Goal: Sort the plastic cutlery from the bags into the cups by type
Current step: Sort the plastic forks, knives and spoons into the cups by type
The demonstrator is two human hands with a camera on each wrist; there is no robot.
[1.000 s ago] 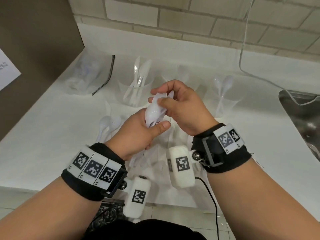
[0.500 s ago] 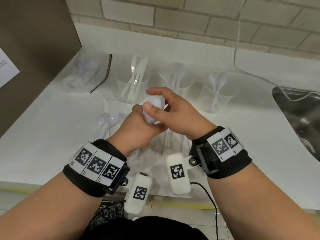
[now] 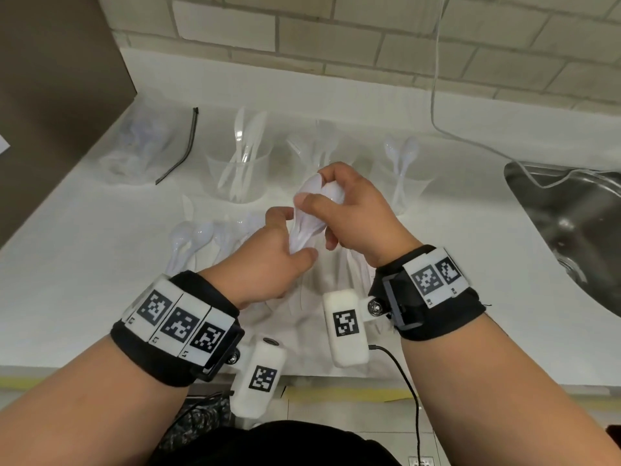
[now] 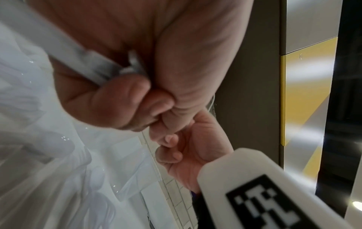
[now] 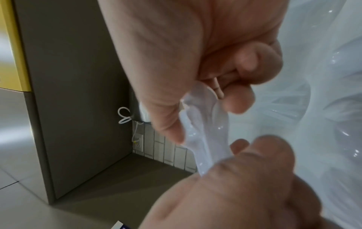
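A bundle of white plastic spoons [image 3: 311, 216] is held upright over the counter between both hands. My left hand [image 3: 292, 235] grips the handles from below, with the handle ends [image 4: 98, 65] showing in its fist. My right hand [image 3: 319, 203] pinches the spoon bowls [image 5: 201, 124] from above with thumb and fingers. Three clear cups stand behind: a left cup with knives [image 3: 240, 176], a middle cup [image 3: 322, 142] partly hidden by my hands, and a right cup with spoons [image 3: 403, 176]. Loose spoons [image 3: 191, 237] lie on the counter to the left.
A crumpled clear bag [image 3: 134, 146] and a black tie strip [image 3: 181, 153] lie at the back left. More clear cutlery is spread on the counter under my wrists. A steel sink [image 3: 571, 223] sits at the right, and a thin white cable [image 3: 437, 95] hangs down the tiled wall.
Both hands keep hold of the spoon bundle. My right hand's fingers have shifted on the bowls, which now stick out above its thumb.
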